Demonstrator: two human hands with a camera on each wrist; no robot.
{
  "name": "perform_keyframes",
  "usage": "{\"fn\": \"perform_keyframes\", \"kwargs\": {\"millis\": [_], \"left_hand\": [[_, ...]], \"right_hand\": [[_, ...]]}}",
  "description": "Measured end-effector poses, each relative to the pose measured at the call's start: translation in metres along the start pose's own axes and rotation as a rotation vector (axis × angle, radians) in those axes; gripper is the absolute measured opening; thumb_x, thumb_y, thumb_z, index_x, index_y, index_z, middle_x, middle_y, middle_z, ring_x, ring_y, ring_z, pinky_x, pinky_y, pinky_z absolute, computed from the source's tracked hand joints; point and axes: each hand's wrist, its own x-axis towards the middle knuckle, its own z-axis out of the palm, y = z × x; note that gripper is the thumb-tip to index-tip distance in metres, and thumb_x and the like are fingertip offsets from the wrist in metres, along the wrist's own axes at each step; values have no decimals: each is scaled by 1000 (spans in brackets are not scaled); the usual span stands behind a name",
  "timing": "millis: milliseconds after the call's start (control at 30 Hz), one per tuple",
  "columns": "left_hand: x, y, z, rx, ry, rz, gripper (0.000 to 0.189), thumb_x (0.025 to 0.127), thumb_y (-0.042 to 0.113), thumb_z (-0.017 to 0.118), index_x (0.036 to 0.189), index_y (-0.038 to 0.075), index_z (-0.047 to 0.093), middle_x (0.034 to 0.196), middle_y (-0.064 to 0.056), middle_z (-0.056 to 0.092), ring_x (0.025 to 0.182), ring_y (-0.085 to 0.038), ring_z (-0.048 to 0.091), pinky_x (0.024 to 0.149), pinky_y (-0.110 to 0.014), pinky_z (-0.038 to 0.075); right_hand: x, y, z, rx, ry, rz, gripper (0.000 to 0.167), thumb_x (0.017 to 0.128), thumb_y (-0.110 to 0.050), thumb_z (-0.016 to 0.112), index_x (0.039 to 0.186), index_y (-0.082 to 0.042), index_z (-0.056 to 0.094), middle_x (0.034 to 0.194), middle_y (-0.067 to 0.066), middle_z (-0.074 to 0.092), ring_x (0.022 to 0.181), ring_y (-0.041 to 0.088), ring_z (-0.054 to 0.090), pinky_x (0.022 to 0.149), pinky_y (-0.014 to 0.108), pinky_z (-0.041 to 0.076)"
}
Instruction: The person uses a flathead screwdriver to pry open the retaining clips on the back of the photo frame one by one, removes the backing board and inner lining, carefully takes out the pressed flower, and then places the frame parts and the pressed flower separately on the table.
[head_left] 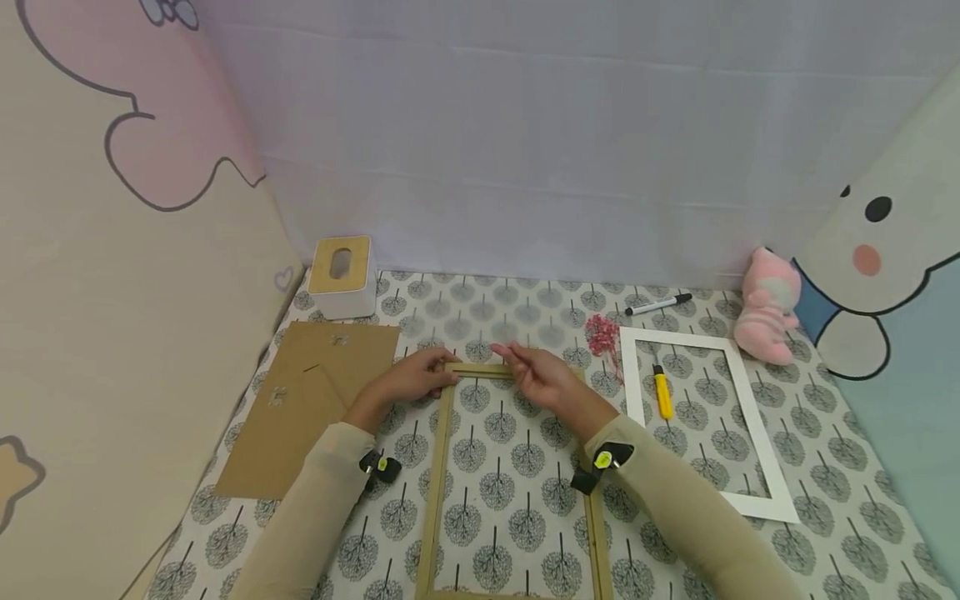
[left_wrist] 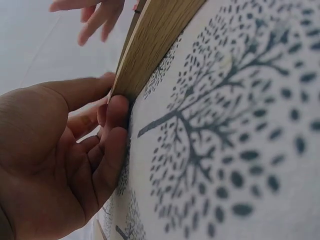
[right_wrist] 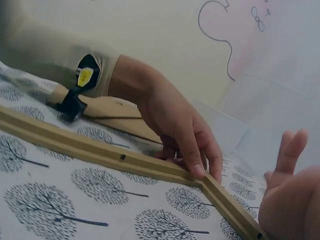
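A wooden picture frame (head_left: 442, 467), its grooved back facing up, lies on the patterned cloth. My left hand (head_left: 420, 373) holds its far left corner. In the left wrist view, the thumb and fingertips of the left hand (left_wrist: 75, 150) pinch the wood-grain edge of the frame (left_wrist: 155, 45). The right hand (head_left: 542, 379) is over the far rail, fingers partly extended and nothing in them. In the right wrist view, two fingers of the right hand (right_wrist: 295, 195) point up beside the frame (right_wrist: 145, 165), while the left hand (right_wrist: 175, 120) rests at its corner.
A brown backing board (head_left: 315, 408) lies left, a tissue box (head_left: 341, 279) behind it. A translucent sheet (head_left: 480, 312) lies beyond the frame. At right are a white mat (head_left: 633, 375), yellow-handled tool (head_left: 663, 393), pink dried flowers (head_left: 602, 335), marker (head_left: 658, 305) and plush toy (head_left: 768, 308).
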Motion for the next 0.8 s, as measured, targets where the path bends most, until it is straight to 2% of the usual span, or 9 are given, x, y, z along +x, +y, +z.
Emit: {"fn": "perform_keyframes", "kwargs": {"millis": [133,200,300,367,433,567,667,733,800], "left_hand": [[-4,6,1,125,-20,-4,40,102,26,70,139,13,62,87,-3,60,69,-13,54,65,-27,49],[-6,10,3,196,-41,-7,48,101,28,72,145,15,58,95,-5,59,77,-15,58,71,-30,51],[-8,13,7,251,-59,-13,60,100,29,73,154,16,50,100,-8,59,82,-18,61,75,-31,53],[-8,14,8,269,-43,-24,65,100,30,73,158,15,47,97,-7,57,79,-17,59,71,-30,52],[-8,14,8,254,-14,-21,65,100,28,72,158,11,48,90,-6,56,74,-16,55,67,-28,49],[-7,12,6,206,45,-30,56,100,25,71,151,8,56,81,-1,55,67,-13,48,62,-27,43],[-6,11,6,179,61,-37,50,99,24,73,146,8,62,78,0,57,65,-13,48,61,-27,43],[-5,10,6,172,66,-30,47,99,23,73,143,8,64,79,-1,59,65,-14,50,61,-28,45],[-3,8,6,161,79,-23,43,99,24,73,140,9,67,80,-1,61,65,-13,50,60,-28,45]], "right_hand": [[-14,1,-3,46,-48,2,65,115,-14,34,169,-11,-2,169,19,35,84,9,76,67,8,54],[-22,0,-6,55,-77,3,68,115,-17,33,168,-7,-10,173,24,22,93,15,77,73,11,58],[-36,-2,-12,-58,-117,-1,68,115,-19,29,167,-1,-11,173,28,17,96,14,76,76,11,57],[-45,-3,-17,-236,-128,-32,64,115,-19,30,167,5,0,172,30,20,93,10,74,73,12,57],[-54,-5,-24,-477,-97,-104,59,114,-17,35,165,6,18,167,31,31,87,7,70,69,14,55],[-68,-8,-39,-1068,91,-285,43,109,-19,53,147,3,52,131,25,60,77,12,62,63,24,52],[-76,-12,-50,-1413,248,-354,38,106,-21,63,138,0,56,103,18,61,73,18,56,62,31,48],[-79,-14,-56,-1541,316,-354,44,105,-22,65,140,0,51,96,14,60,72,20,56,62,33,47],[-80,-16,-61,-1604,353,-334,51,103,-23,67,144,0,45,92,12,59,70,22,56,61,34,46]]}}
